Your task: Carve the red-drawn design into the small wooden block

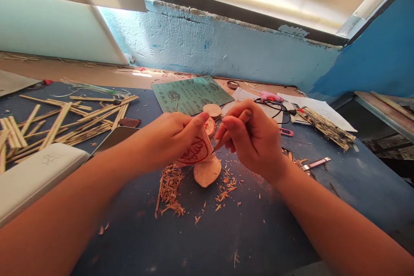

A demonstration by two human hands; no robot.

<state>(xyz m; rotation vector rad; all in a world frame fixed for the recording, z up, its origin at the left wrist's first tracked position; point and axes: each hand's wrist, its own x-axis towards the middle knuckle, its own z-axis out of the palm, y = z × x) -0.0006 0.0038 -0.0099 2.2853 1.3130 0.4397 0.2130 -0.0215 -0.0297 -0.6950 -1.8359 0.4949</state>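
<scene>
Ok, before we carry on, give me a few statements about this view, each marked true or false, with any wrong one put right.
1. The left hand holds a red-marked piece. True.
2. The right hand holds nothing. False: it grips a slim pointed tool.
3. The green sheet lies beyond the left hand. True.
4. The pile of shavings sits on the green sheet. False: it lies on the dark tabletop.
5. The pink tool lies beyond the right hand. True.
</scene>
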